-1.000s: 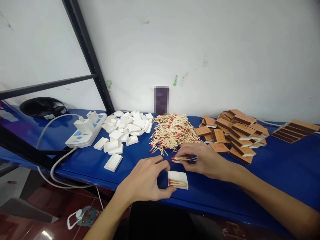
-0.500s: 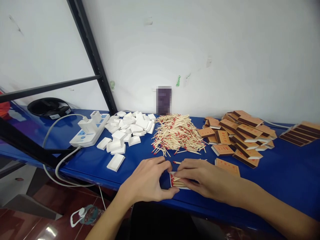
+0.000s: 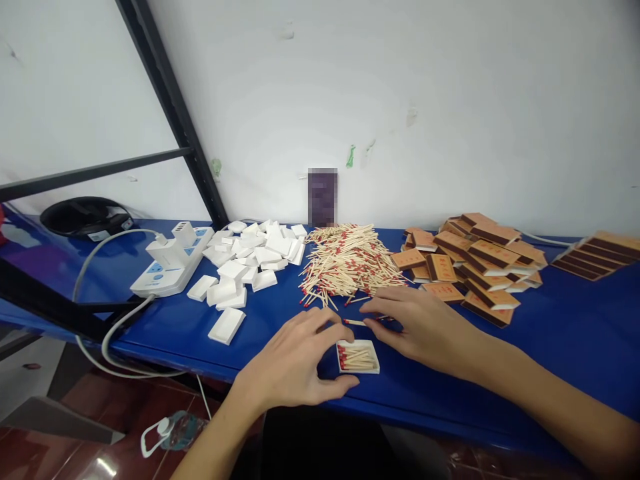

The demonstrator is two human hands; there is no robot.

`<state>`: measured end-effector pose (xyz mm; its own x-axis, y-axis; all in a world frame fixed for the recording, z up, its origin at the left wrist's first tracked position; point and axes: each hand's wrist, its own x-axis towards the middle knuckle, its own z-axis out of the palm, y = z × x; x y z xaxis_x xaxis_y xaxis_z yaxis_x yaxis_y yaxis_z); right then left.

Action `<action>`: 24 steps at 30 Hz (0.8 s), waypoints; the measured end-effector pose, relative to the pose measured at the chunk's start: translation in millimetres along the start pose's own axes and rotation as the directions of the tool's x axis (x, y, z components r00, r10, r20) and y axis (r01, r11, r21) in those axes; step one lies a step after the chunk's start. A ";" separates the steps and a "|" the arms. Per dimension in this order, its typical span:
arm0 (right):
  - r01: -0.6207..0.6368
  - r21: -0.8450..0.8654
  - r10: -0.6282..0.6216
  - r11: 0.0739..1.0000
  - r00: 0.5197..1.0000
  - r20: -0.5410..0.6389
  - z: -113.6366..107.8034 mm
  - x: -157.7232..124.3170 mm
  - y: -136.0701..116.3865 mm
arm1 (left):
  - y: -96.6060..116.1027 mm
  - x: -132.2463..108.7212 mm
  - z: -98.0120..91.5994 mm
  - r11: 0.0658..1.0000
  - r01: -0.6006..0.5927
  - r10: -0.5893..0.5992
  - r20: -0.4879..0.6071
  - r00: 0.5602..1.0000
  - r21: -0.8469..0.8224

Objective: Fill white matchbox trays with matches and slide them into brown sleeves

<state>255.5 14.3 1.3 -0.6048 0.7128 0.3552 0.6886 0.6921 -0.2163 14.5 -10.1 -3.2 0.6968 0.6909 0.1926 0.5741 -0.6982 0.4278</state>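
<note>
1. Head view: left hand, thumb and forefinger parted, brackets the matchbox tray.
2. Right hand beside a loose match; grasp indeterminable.
3. Apparent step: tray-filling; next calls for pinching matches heads-left.

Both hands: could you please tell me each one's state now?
Left hand: open, around one end of the white tray.
Right hand: at a loose match; cannot tell whether it holds anything.

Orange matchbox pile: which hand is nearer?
Right. The right hand is in front of the matchbox pile and to its left; the left hand is farther left, beside the white tray holding matches.
</note>
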 end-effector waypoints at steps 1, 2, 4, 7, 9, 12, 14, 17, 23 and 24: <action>-0.012 -0.022 0.014 1.000 0.999 0.048 1.2 0.3 1.4 | -0.7 0.4 0.0 1.000 -0.020 0.020 0.011 1.000 0.006; -0.014 -0.037 0.017 0.999 0.996 0.088 2.6 0.5 2.3 | -1.2 0.8 -0.1 0.999 -0.031 0.031 0.019 0.999 0.012; 0.002 -0.053 0.005 0.999 0.992 0.126 5.2 0.7 2.6 | -1.8 1.7 -0.5 0.999 -0.036 0.036 0.021 0.999 0.015; 0.018 -0.054 -0.011 0.998 0.992 0.127 7.0 0.6 1.6 | -1.6 2.7 -1.6 0.999 -0.035 0.035 0.018 0.999 -0.001; 0.001 -0.023 0.002 1.000 0.990 0.142 5.7 -0.1 1.3 | -1.1 2.9 -2.2 1.000 -0.027 0.028 0.019 0.999 -0.013; -0.055 0.045 0.043 0.997 0.973 0.228 1.7 -2.0 2.7 | -0.5 2.5 -2.1 1.000 0.007 -0.007 0.002 1.000 -0.015; -0.087 0.058 0.067 0.995 0.956 0.287 -0.4 -3.1 4.5 | -0.4 1.7 -1.8 1.000 0.029 -0.029 -0.014 0.999 -0.008; -0.104 0.010 0.097 0.995 0.951 0.293 -3.0 -2.6 6.7 | -0.6 0.5 -1.4 0.999 0.046 -0.046 -0.024 0.999 0.000; -0.145 0.177 0.092 0.973 0.957 0.275 -17.5 1.7 -3.4 | -0.2 0.6 -1.8 0.998 0.067 -0.067 -0.027 0.997 -0.022; -0.138 0.220 0.074 0.966 0.958 0.279 -18.5 1.9 -7.1 | 0.0 0.8 -2.0 0.997 0.067 -0.068 -0.023 0.997 -0.024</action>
<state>256.9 8.7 20.4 -0.6398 0.7652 0.0709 0.6605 0.5947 -0.4583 14.2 -9.1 -1.3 0.6461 0.7409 0.1833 0.6091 -0.6452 0.4612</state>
